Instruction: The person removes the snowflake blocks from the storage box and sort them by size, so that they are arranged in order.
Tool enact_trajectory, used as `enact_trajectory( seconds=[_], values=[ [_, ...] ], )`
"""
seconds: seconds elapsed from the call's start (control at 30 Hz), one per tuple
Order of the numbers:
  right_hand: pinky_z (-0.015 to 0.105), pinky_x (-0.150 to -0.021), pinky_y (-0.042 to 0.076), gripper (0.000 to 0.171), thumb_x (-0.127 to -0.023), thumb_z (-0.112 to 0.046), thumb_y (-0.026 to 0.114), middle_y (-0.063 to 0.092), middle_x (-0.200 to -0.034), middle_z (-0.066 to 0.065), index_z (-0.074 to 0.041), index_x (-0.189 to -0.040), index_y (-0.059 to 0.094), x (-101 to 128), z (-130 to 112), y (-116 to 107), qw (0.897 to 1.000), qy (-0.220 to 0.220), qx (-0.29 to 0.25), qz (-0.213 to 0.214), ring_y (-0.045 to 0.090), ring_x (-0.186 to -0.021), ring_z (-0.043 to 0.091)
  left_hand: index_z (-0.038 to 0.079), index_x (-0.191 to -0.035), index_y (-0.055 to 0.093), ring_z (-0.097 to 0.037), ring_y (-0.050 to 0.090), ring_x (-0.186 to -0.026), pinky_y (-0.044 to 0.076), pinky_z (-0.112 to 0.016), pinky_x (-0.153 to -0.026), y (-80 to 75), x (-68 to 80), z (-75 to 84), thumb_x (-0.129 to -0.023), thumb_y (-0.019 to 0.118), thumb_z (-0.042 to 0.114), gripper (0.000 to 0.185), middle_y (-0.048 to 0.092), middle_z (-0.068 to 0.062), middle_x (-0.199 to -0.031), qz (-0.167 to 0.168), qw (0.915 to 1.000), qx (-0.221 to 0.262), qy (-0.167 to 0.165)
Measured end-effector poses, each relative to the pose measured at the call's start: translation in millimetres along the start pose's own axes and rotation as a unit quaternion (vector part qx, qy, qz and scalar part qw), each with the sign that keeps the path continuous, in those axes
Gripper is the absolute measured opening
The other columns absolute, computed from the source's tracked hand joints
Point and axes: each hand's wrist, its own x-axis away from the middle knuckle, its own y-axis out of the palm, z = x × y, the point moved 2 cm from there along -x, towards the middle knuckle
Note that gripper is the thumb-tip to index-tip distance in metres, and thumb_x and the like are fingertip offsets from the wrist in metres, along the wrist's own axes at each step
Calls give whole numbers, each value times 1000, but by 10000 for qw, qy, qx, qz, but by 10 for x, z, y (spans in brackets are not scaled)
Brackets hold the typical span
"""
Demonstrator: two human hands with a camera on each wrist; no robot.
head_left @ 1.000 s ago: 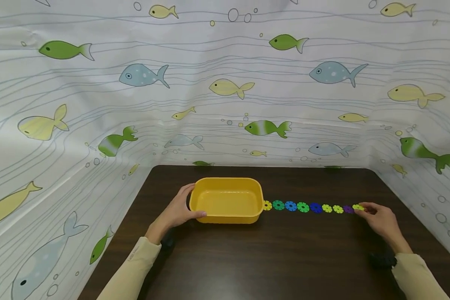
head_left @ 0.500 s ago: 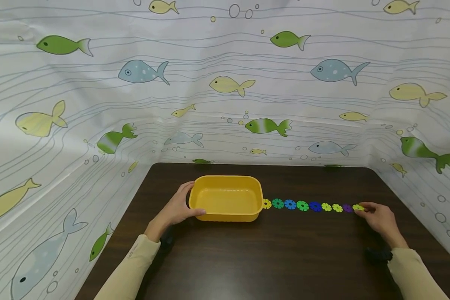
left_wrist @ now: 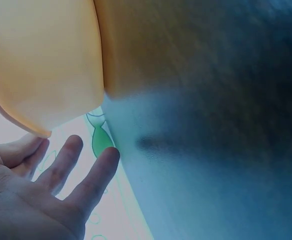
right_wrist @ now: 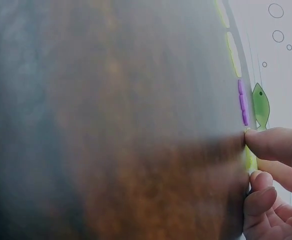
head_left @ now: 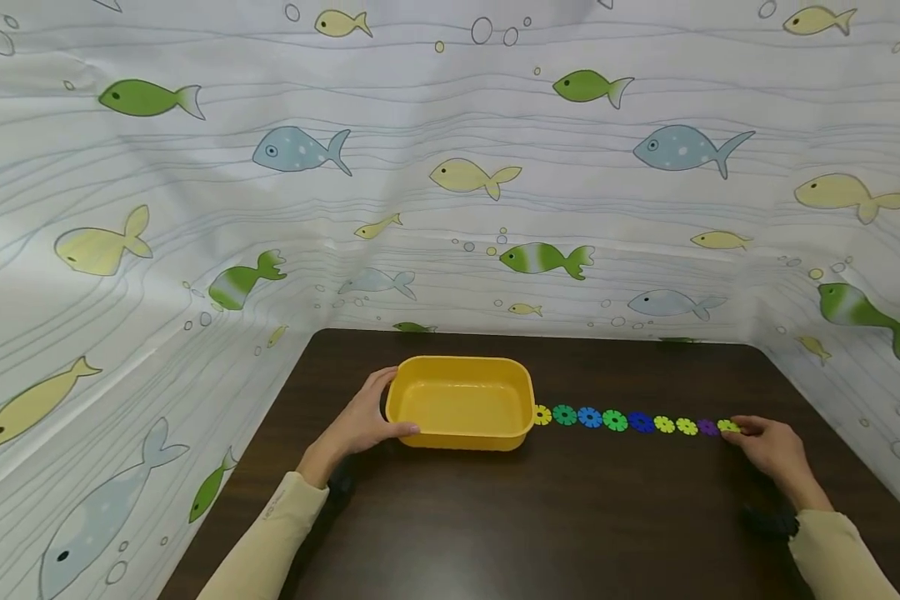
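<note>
In the head view, a yellow plastic basin (head_left: 453, 440) sits on the table, left of centre, with nothing inside it. My left hand (head_left: 358, 423) grips its left end, thumb at the front corner and fingers round the far side. From the basin's right side runs a straight row of flat, notched, flower-shaped plastic discs: yellow, greens, blues, yellow-greens and a purple disc (head_left: 708, 427). At the row's right end, my right hand (head_left: 776, 450) pinches a yellow-green disc (head_left: 727, 426). The right wrist view shows the thumb on that disc (right_wrist: 249, 160), fingers beyond it.
A dark brown table (head_left: 540, 525) spreads out in front of both forearms. White sheeting (head_left: 457, 225) printed with fish rises behind it and on both sides. Dark wrist straps show near both sleeves.
The head view shifts slightly. Both hands keep their hold, and the basin and the row of discs stay in place.
</note>
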Motion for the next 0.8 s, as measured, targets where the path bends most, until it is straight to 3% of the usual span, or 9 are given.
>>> enact_trajectory(
  seconds=[0.13, 0.27, 0.4, 0.57, 0.67, 0.8],
  values=[
    [61, -85, 48, 62, -99, -36, 61, 55, -128, 40, 14, -135, 51, 23, 28, 6, 9999, -37, 36, 115, 55, -108, 55, 19, -158, 28, -32, 43, -144, 36, -59, -120, 25, 19, 8, -70, 86, 56, 111, 27, -5, -164, 31, 10000, -28, -57],
    [62, -84, 44, 54, -97, -24, 61, 57, -120, 42, 15, -133, 50, 95, -77, 30, 9966, -280, -16, 771, 53, -104, 55, 18, -158, 28, -32, 43, -144, 36, -58, -120, 25, 50, 3, -71, 86, 55, 111, 27, -5, -164, 41, 9999, -74, -58],
    [62, -84, 39, 46, -95, -16, 62, 59, -113, 38, 14, -129, 53, 177, -358, 68, 9882, -610, -194, 1389, 52, -100, 51, 17, -158, 27, -32, 41, -145, 36, -59, -120, 10, 68, -19, -72, 86, 54, 111, 26, -6, -165, 107, 9999, -59, 16],
    [58, -77, 44, 39, -94, -13, 63, 63, -105, 34, 10, -125, 59, 243, -762, 161, 9810, -1226, -242, 1486, 60, -88, 44, 16, -158, 25, -33, 41, -145, 36, -58, -120, 3, 80, -43, -73, 86, 52, 111, 24, -7, -165, 123, 9999, -22, 81],
    [48, -67, 49, 34, -92, -12, 67, 63, -103, 29, 8, -120, 63, 280, -969, 261, 9758, -1596, -192, 1484, 62, -81, 36, 16, -159, 22, -33, 40, -146, 36, -59, -120, 15, 82, -51, -74, 84, 53, 111, 22, -8, -166, 65, 10000, -10, 54],
    [34, -60, 46, 33, -90, -11, 70, 60, -106, 26, 5, -119, 65, 314, -1224, 415, 9684, -2094, -33, 1356, 59, -75, 27, 16, -160, 17, -35, 40, -146, 39, -61, -117, -3, 88, -41, -78, 81, 54, 110, 22, -11, -166, 77, 10000, 61, 4]
  ],
)
